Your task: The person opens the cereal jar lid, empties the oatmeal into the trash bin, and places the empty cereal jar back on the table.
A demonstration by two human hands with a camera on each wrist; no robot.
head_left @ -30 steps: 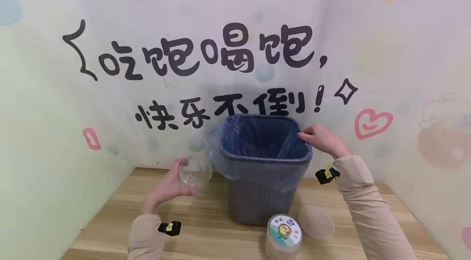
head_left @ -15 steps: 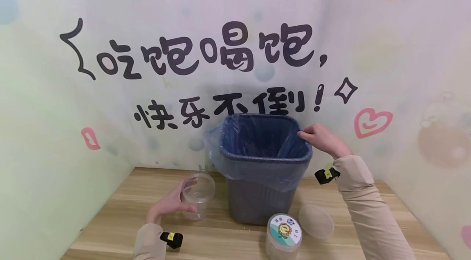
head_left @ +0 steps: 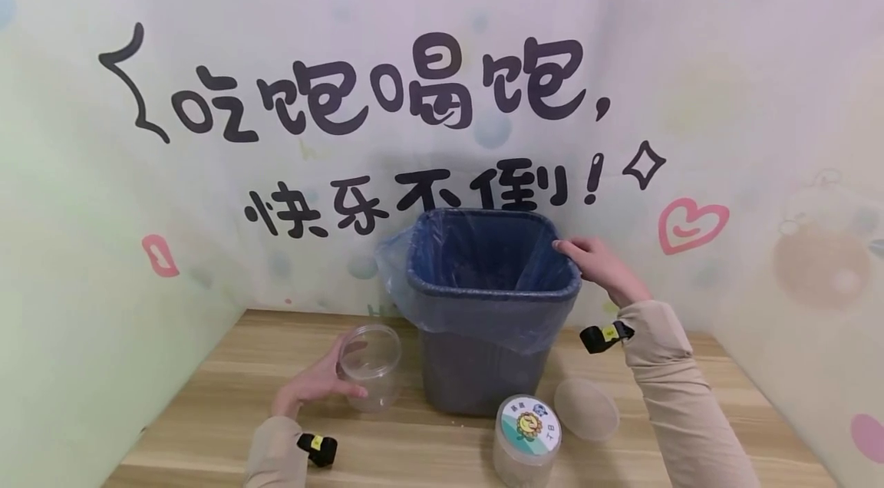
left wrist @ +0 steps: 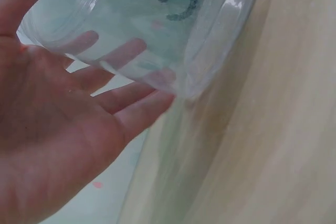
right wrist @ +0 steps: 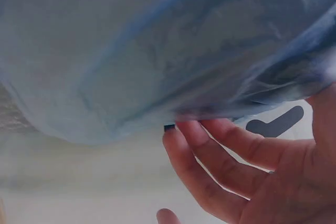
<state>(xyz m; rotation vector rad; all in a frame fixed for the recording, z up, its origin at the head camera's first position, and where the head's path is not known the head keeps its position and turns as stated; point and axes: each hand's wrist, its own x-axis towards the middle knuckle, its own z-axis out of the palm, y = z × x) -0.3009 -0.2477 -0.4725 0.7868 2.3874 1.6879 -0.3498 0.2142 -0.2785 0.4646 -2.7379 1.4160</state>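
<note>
A clear plastic jar (head_left: 380, 377) without a lid stands upright on the wooden table, left of the trash bin. My left hand (head_left: 321, 380) holds it from the left, thumb in front and fingers behind. In the left wrist view the fingers show through the jar wall (left wrist: 131, 19), which bears a smiley mark. The grey-blue trash bin (head_left: 463, 377) stands at the back, lined with a translucent blue bag (head_left: 490, 325) folded over its rim. At the rim's right side my right hand (head_left: 602, 267) grips the edge and bag, thumb on top; its fingers lie below, against the bag (right wrist: 131, 72).
A second jar (head_left: 530, 430), with a sunflower label on its top, stands in front of the bin. Right of it lies a round translucent lid (head_left: 587, 409) on the tabletop (head_left: 414, 450). A printed cloth wall (head_left: 331, 4) closes off the back and sides.
My left hand has lowered the clear jar, which was raised and tipped, onto the table left of the bin, upright. My right hand has stayed on the bin's rim. The head view shifted slightly.
</note>
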